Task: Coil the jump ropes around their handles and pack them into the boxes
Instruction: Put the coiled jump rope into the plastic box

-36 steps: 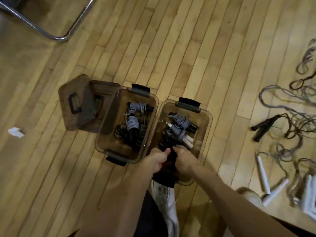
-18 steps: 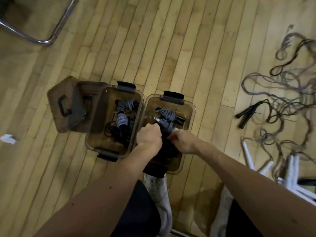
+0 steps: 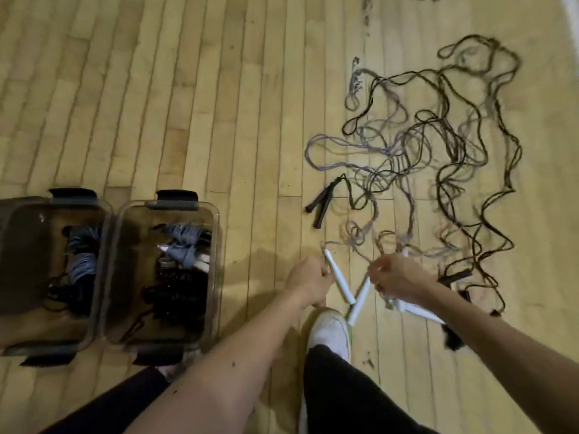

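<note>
At the tangled grey-and-black rope pile (image 3: pixel 407 151): your hands have left the clear plastic boxes (image 3: pixel 217 245); next coil begins.
Left hand (image 3: pixel 308 281): curled round one white plastic handle (image 3: pixel 340 281), by your white shoe (image 3: pixel 329 333).
Right hand (image 3: pixel 396 281): pinching the other white handle (image 3: pixel 360 303).

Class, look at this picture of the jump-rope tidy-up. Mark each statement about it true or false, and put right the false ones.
1. Both boxes stand open and hold coiled ropes. True.
2. Both hands reach into a box. False: the left hand and right hand are low over the floor, at the white handles.
3. Loose ropes lie tangled on the floor, right of the boxes. True.
4. No dark handles lie on the floor. False: a pair of black handles lies beside the tangle.
</note>
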